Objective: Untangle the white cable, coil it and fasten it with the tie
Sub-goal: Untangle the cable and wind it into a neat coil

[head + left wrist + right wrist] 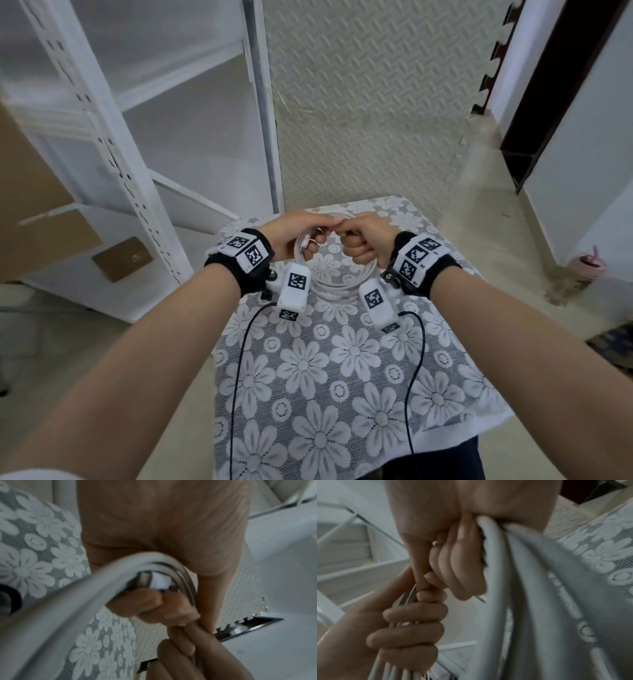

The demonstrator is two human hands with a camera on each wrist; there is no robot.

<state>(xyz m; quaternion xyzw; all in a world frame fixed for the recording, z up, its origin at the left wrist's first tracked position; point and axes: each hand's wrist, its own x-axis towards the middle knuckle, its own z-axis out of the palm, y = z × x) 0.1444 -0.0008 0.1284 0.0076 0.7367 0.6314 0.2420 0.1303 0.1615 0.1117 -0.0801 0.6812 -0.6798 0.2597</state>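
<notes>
The white cable (330,286) is wound into a coil of several loops, held above the far end of the small table (325,377). My left hand (294,233) grips the top of the coil on its left, fingers curled round the strands (411,628). My right hand (363,240) grips the top on its right, fist closed, its fingertips meeting the left hand's. In the left wrist view the strands (85,595) cross under the palm, with a white plug end (159,580) tucked behind them. I cannot make out the tie; a thin strand (412,595) runs between the fingertips.
A lace cloth with white flowers covers the table. White metal shelving (137,154) with cardboard boxes (34,205) stands at the left. A foam mat (359,102) covers the floor beyond. A pink cup (587,265) sits on the floor at the right. Black camera leads (239,359) trail over the cloth.
</notes>
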